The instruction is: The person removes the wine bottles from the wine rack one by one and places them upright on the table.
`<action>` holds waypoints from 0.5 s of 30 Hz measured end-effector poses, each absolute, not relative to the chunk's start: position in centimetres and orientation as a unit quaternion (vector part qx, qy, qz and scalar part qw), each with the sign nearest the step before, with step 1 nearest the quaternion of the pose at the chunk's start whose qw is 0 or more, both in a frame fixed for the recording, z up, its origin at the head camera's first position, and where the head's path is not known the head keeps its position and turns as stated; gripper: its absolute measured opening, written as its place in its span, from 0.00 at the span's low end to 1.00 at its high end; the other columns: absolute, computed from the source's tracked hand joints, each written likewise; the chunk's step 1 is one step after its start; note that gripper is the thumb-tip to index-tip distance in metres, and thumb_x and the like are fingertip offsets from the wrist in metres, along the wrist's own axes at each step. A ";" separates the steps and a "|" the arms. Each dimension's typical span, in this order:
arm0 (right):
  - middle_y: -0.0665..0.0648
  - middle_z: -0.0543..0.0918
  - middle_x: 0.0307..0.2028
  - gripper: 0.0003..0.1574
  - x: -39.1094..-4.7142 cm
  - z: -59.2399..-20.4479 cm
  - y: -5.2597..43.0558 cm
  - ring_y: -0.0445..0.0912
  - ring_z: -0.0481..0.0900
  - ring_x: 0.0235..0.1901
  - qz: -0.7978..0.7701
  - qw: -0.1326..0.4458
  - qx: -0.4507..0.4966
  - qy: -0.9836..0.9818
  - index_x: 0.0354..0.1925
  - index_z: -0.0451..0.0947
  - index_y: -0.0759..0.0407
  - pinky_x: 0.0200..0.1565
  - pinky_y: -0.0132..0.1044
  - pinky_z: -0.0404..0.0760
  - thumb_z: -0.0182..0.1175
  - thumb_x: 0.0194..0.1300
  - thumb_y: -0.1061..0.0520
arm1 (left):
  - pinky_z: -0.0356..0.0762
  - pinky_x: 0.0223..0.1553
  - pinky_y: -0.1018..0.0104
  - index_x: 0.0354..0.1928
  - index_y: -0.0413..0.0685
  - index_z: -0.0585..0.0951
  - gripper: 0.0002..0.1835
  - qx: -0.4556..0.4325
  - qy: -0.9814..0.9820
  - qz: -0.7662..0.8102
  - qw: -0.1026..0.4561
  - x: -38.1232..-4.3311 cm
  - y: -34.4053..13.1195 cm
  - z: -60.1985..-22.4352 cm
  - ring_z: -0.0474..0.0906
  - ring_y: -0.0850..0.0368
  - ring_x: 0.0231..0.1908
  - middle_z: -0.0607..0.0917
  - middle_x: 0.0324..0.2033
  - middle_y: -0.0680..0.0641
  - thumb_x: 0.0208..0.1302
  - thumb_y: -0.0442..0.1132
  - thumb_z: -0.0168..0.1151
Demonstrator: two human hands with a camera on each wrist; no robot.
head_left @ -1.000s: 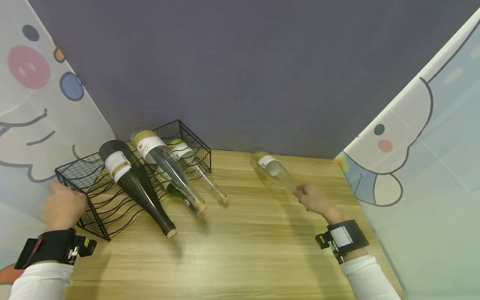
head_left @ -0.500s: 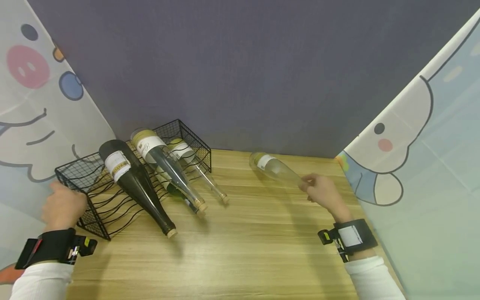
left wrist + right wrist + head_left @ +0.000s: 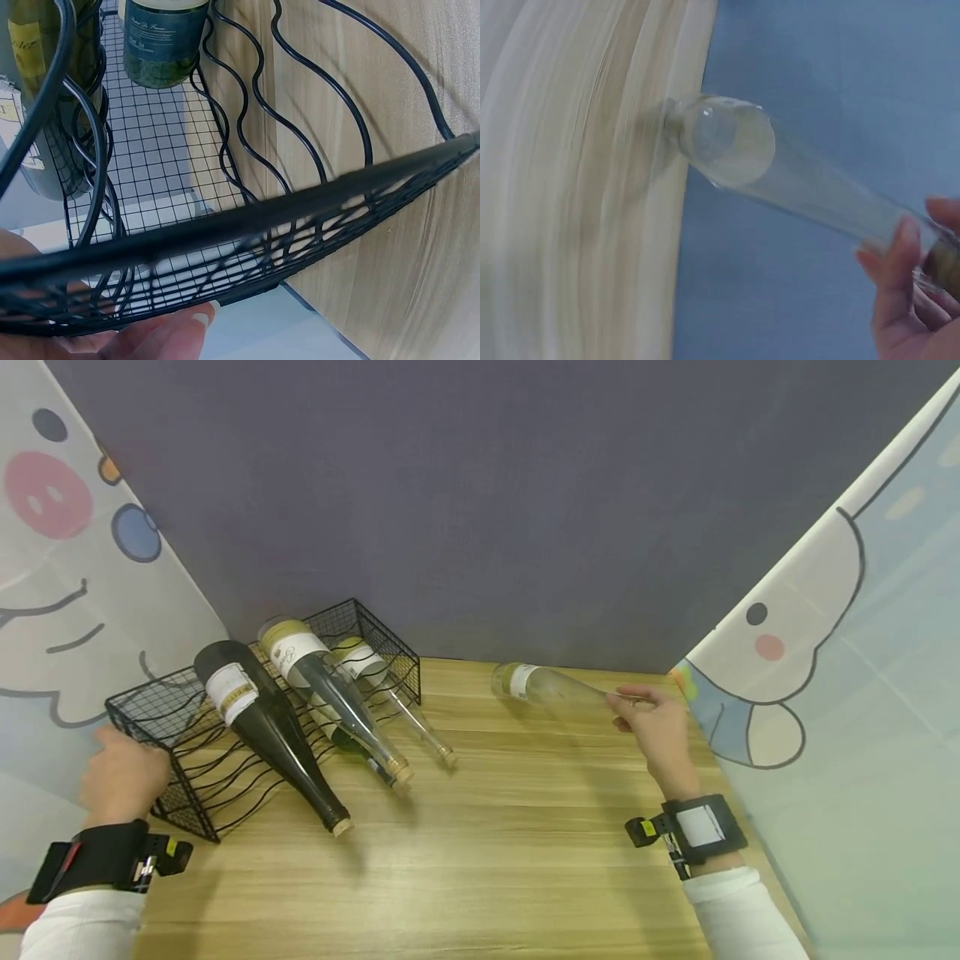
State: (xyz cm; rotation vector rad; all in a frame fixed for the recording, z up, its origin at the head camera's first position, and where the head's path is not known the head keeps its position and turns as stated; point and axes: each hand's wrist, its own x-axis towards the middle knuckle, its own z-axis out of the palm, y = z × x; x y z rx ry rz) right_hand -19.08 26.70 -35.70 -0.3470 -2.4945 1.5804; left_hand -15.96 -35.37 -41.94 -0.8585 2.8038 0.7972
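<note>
The wood-grain table [image 3: 465, 877] extends beneath the left hand [image 3: 123, 772] and right hand [image 3: 662, 727]. 1 rack [image 3: 185, 793] stands on it, touching the left hand; whether the right hand's bottle [image 3: 551, 686] touches it is unclear.

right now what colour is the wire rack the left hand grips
The wire rack is black, clearest in the left wrist view.

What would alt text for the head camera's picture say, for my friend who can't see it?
A person's right hand holds a clear glass bottle by its neck over a light wooden table. At left, the left hand grips a black wire rack bearing several dark, green and clear glass bottles.
</note>
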 end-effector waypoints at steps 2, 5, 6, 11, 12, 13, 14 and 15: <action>0.38 0.84 0.26 0.23 -19.4 -35.9 26.7 0.34 0.82 0.23 0.582 0.097 -0.145 -0.794 0.51 0.78 0.63 0.35 0.25 0.81 0.68 0.63 0.52 | 0.69 0.31 0.40 0.67 0.17 0.41 0.36 -0.284 0.921 0.263 0.052 -15.9 -35.4 -42.0 0.72 0.22 0.32 0.69 0.35 0.16 0.68 0.38 0.36; 0.40 0.84 0.27 0.16 -19.8 -36.1 26.7 0.35 0.80 0.23 0.646 0.124 -0.178 -0.732 0.45 0.77 0.59 0.34 0.25 0.79 0.69 0.61 0.55 | 0.69 0.31 0.39 0.67 0.17 0.40 0.36 -0.287 0.919 0.266 0.053 -15.8 -35.4 -42.0 0.72 0.20 0.33 0.68 0.36 0.15 0.68 0.38 0.36; 0.41 0.84 0.28 0.13 -19.9 -36.3 26.8 0.35 0.80 0.23 0.661 0.135 -0.187 -0.713 0.41 0.78 0.57 0.34 0.25 0.78 0.69 0.61 0.55 | 0.69 0.32 0.37 0.67 0.17 0.40 0.36 -0.287 0.919 0.266 0.053 -15.8 -35.4 -42.0 0.71 0.19 0.35 0.68 0.37 0.15 0.68 0.38 0.36; 0.45 0.81 0.40 0.20 -20.1 -37.1 27.2 0.37 0.76 0.26 0.714 0.185 -0.193 -0.647 0.21 0.68 0.53 0.33 0.25 0.73 0.69 0.61 0.56 | 0.69 0.32 0.38 0.67 0.17 0.41 0.35 -0.285 0.919 0.265 0.054 -15.9 -35.3 -41.9 0.71 0.20 0.34 0.68 0.37 0.15 0.68 0.38 0.36; 0.46 0.80 0.42 0.22 -20.1 -37.3 27.3 0.37 0.75 0.27 0.719 0.193 -0.188 -0.640 0.19 0.66 0.53 0.32 0.25 0.72 0.69 0.61 0.57 | 0.69 0.31 0.38 0.67 0.17 0.41 0.35 -0.285 0.920 0.265 0.054 -15.9 -35.3 -41.9 0.72 0.21 0.34 0.68 0.36 0.15 0.68 0.38 0.36; 0.48 0.79 0.42 0.22 -20.1 -37.4 27.3 0.37 0.75 0.29 0.723 0.200 -0.180 -0.637 0.20 0.66 0.52 0.32 0.25 0.72 0.68 0.61 0.58 | 0.69 0.32 0.38 0.67 0.17 0.41 0.35 -0.284 0.920 0.265 0.054 -15.9 -35.3 -41.9 0.71 0.20 0.34 0.68 0.37 0.15 0.68 0.38 0.36; 0.48 0.78 0.42 0.22 -20.2 -37.5 27.3 0.38 0.74 0.30 0.726 0.205 -0.173 -0.634 0.20 0.66 0.52 0.31 0.25 0.71 0.68 0.61 0.59 | 0.69 0.31 0.38 0.67 0.17 0.41 0.35 -0.284 0.920 0.265 0.052 -16.0 -35.3 -41.9 0.71 0.21 0.34 0.68 0.36 0.15 0.68 0.38 0.35; 0.48 0.78 0.42 0.21 -20.2 -37.7 27.2 0.38 0.74 0.32 0.726 0.211 -0.166 -0.633 0.21 0.67 0.53 0.31 0.25 0.70 0.68 0.61 0.61 | 0.69 0.32 0.38 0.67 0.17 0.41 0.36 -0.285 0.920 0.266 0.052 -15.9 -35.3 -41.9 0.71 0.20 0.34 0.68 0.37 0.14 0.68 0.38 0.36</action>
